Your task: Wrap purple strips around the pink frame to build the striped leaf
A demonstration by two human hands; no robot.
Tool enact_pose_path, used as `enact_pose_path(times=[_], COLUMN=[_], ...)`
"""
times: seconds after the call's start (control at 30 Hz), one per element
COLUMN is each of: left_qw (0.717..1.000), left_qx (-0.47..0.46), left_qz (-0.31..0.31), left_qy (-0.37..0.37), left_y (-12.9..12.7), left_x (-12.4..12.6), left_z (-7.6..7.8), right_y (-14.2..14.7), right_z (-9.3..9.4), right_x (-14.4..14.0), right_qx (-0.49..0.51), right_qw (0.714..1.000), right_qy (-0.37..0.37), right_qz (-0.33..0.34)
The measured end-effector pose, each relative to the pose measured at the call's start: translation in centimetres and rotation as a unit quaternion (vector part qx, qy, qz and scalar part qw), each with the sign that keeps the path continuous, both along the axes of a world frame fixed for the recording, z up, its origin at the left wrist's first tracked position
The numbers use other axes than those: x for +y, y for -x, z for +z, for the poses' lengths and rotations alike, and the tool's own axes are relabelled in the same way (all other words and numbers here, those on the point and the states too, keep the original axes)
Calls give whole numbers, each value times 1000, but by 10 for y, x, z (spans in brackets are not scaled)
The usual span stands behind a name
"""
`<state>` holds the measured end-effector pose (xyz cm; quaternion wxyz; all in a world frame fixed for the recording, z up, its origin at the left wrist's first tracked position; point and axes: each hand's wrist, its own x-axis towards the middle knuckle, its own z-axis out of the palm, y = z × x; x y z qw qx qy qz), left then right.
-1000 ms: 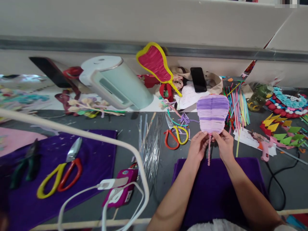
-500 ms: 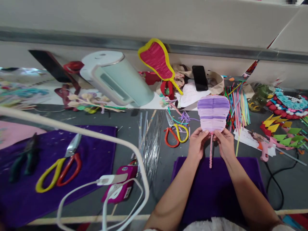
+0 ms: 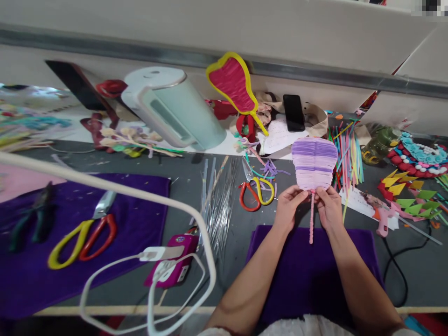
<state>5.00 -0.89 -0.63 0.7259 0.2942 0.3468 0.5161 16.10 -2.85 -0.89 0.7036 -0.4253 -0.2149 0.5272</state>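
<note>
Closest in there's a purple cloth (image 3: 308, 275) spread on the grey table (image 3: 238, 224), with both forearms coming in over it. The left hand (image 3: 287, 208) and right hand (image 3: 329, 209) sit side by side just past the cloth's far edge, fingers pinched shut on the bottom edge of a purple fan-shaped craft piece (image 3: 314, 163), one hand on each side of its pink stem (image 3: 311, 218). The fan stands upright above the hands, dark purple at the top fading to pale pink lower down, and the stem hangs straight down between the wrists.

Just left of the hands lie red-and-yellow scissors (image 3: 255, 193), then a spread of thin metal wires (image 3: 219, 205). Near left there's a pink gadget (image 3: 173, 266) with white cables, and a second purple cloth (image 3: 147, 219) carrying bigger scissors (image 3: 82, 233). Right of the fan is a bundle of coloured sticks (image 3: 346, 149). Further back: a pale green cylinder (image 3: 175, 109), a red fan with yellow rim (image 3: 233, 84) and a black phone (image 3: 293, 112).
</note>
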Motion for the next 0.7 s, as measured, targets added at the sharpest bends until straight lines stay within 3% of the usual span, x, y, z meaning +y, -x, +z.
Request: enact_pose_path(times=[0.23, 0.5, 0.7], left_qw=[1000, 998, 996], left_qx=[12, -49, -59], left_qz=[17, -21, 2], left_qy=[3, 36, 61], left_y=[1, 1, 1], left_x=[1, 2, 3], left_z=[4, 7, 4], right_y=[1, 1, 4], right_z=[3, 2, 3], right_x=[-1, -1, -2], right_qx=[-12, -39, -71], right_qw=[1000, 999, 997], right_qy=[11, -2, -11], right_qz=[17, 2, 1])
